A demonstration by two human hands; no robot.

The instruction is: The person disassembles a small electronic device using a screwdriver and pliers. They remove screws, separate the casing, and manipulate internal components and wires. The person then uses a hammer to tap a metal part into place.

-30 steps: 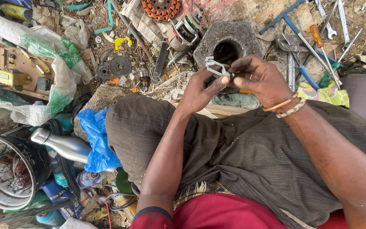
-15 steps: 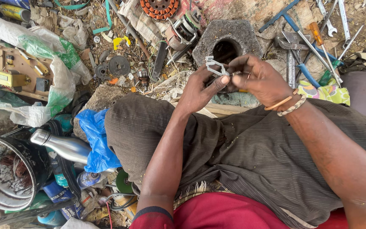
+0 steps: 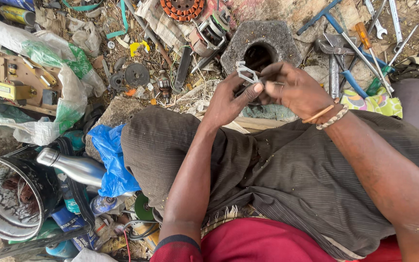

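Both my hands meet above my knees over a small silvery metal bracket (image 3: pixel 246 73). My left hand (image 3: pixel 231 99) pinches the bracket from below with thumb and fingers. My right hand (image 3: pixel 294 90), with bead and cord bracelets at the wrist, grips a thin dark tool or rod (image 3: pixel 267 82) pressed against the bracket. Just beyond the hands sits a grey hexagonal stone block (image 3: pixel 277 39) with a round hole in it.
A copper-wound motor stator (image 3: pixel 183 8) lies at the top. Blue-handled tools, an orange-handled screwdriver (image 3: pixel 364 35) and wrenches lie at the right. At the left are a circuit board in a plastic bag (image 3: pixel 25 85), a steel bottle (image 3: pixel 71 165), a metal pot (image 3: pixel 6 199) and a blue bag (image 3: pixel 112 160).
My hands have barely shifted; the fingers keep working the bracket in the same spot.
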